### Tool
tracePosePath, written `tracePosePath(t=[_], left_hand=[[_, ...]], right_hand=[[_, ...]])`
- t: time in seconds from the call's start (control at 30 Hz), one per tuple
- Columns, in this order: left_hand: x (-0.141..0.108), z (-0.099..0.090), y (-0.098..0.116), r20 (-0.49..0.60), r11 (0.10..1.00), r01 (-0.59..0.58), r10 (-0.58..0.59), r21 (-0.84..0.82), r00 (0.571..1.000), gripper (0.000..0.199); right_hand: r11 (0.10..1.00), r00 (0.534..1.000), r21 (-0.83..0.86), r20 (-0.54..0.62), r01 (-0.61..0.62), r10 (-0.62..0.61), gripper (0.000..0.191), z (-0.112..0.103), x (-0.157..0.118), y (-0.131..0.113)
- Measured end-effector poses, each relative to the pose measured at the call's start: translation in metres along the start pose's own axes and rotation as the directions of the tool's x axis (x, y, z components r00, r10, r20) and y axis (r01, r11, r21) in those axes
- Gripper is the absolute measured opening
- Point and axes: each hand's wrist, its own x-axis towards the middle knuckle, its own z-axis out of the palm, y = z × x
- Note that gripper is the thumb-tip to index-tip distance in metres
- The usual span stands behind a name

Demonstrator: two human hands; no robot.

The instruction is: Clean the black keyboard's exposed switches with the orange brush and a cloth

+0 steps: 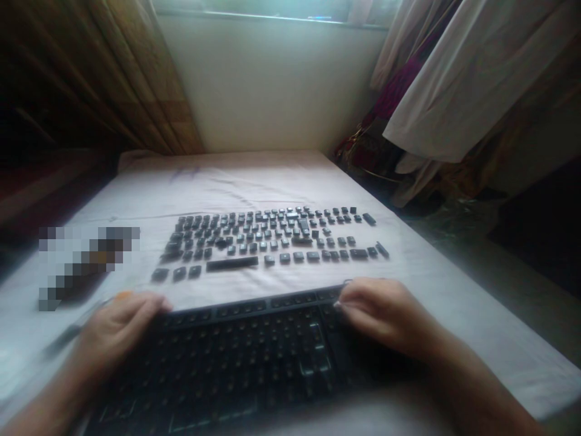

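In front of me is a black computer keyboard (245, 357) with its keycaps off, showing bare key posts and a few thin metal wires. My left hand (120, 327) is closed at its far left corner, thumb and fingers pressed together on the edge. My right hand (381, 312) is curled over the far edge toward the right end, covering part of the keyboard. A small pale spot shows at its fingertips, too blurred to name. Beyond the keyboard lie the loose black keycaps (231, 248) in rows, with the long spacebar (232, 264) in front.
A pale cloth (218, 181) covers the table-like surface. Left of the keyboard is a pixelated dark object (91, 260). An orange piece (122, 295) and a blurred dark item (63, 340) lie by my left hand. Curtains (149, 79) and hanging clothes (458, 85) flank the wall.
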Motion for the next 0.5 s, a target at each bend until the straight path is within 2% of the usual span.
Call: tracePosePath(t=[0.3,0.5], left_hand=[[0.0006,0.0024,-0.0013,0.009,0.999,0.034,-0.034,-0.030,0.999,0.055],[0.0007,0.0021,0.0001,-0.014,0.999,0.023,-0.023,-0.030,1.000,0.054]], right_hand=[[0.993,0.996,-0.097,-0.048,0.075,-0.079,0.016,0.0032,-0.0002,-0.0003],[0.981,0.997,-0.178,0.020,0.081,-0.078,0.018,0.0065,-0.0004,0.0021]])
